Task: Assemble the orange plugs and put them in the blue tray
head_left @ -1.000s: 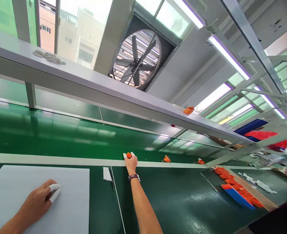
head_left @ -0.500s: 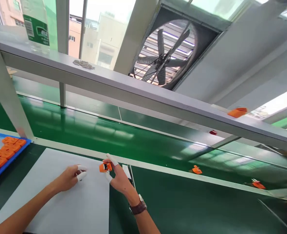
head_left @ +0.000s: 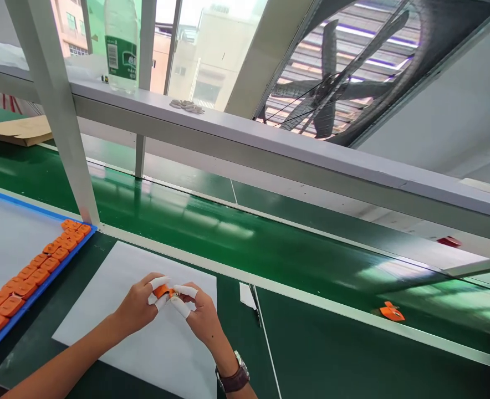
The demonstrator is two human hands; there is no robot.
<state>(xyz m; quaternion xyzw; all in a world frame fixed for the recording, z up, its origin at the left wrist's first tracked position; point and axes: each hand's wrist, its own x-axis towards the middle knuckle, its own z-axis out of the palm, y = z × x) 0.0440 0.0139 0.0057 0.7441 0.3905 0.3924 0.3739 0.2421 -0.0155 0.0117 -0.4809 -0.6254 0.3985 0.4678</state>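
Boxy orange plastic piece [head_left: 161, 290]: pinched between your left hand [head_left: 139, 303] and right hand [head_left: 207, 318].
White tubular finger covers [head_left: 181, 307]: may slip, dropping it.

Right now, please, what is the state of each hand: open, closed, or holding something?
Left hand: closed, holding the orange piece at its fingertips.
Right hand: closed, fingertips on the other side of the orange piece.

Factory workshop — green conveyor belt [head_left: 187, 227], large louvred fan [head_left: 330, 88], parts tray [head_left: 16, 238]
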